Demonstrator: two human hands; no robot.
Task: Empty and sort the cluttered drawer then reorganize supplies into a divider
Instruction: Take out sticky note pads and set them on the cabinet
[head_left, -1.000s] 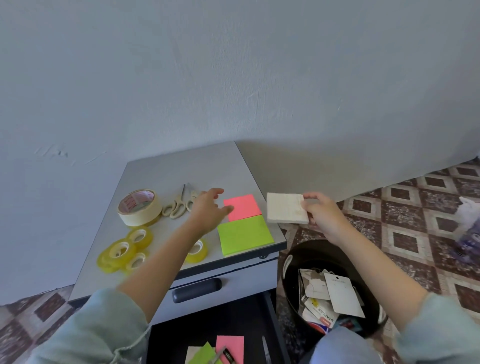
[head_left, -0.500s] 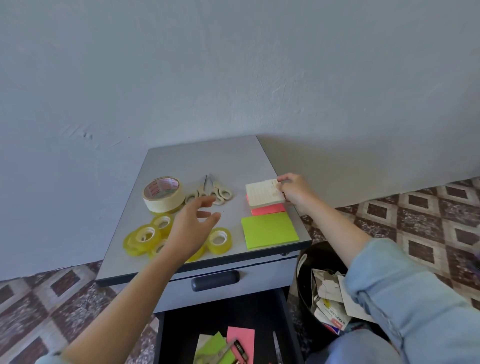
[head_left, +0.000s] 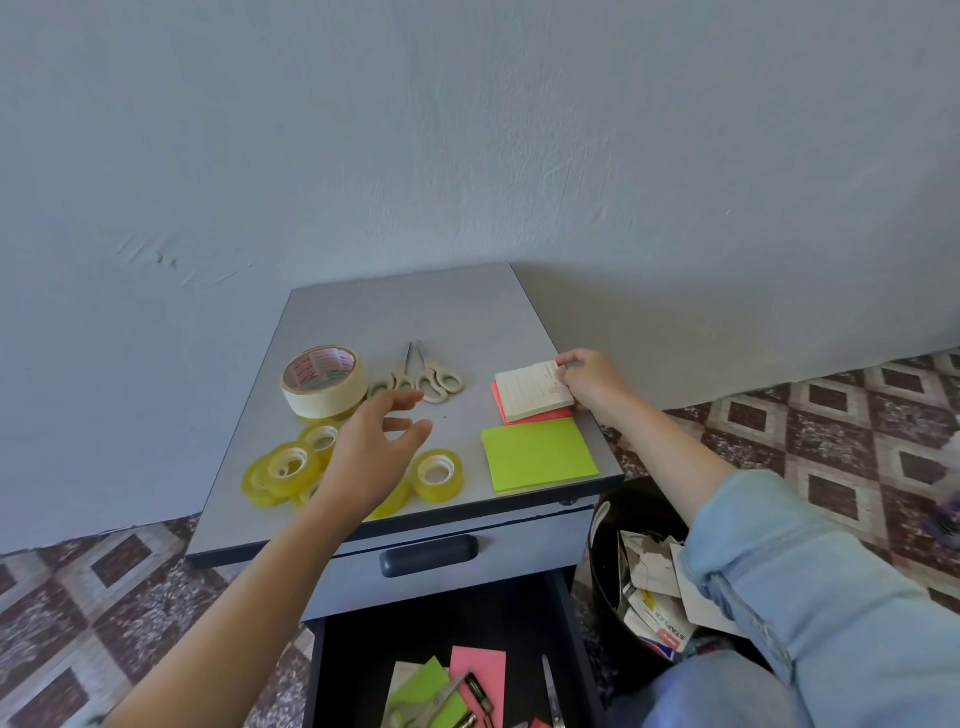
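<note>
Pinching one white lined pad (head_left: 530, 392) with right hand (head_left: 592, 382), atop one pink pad (head_left: 540, 414), beside one green pad (head_left: 537, 454). Hovering left hand (head_left: 374, 452), fingers wide, empty, over at least four clear tape rolls (head_left: 439, 474). Also one masking tape roll (head_left: 322, 382), two scissors (head_left: 415, 376).

Left hand (head_left: 375, 457) splayed, right hand (head_left: 592, 383) pinching.
</note>
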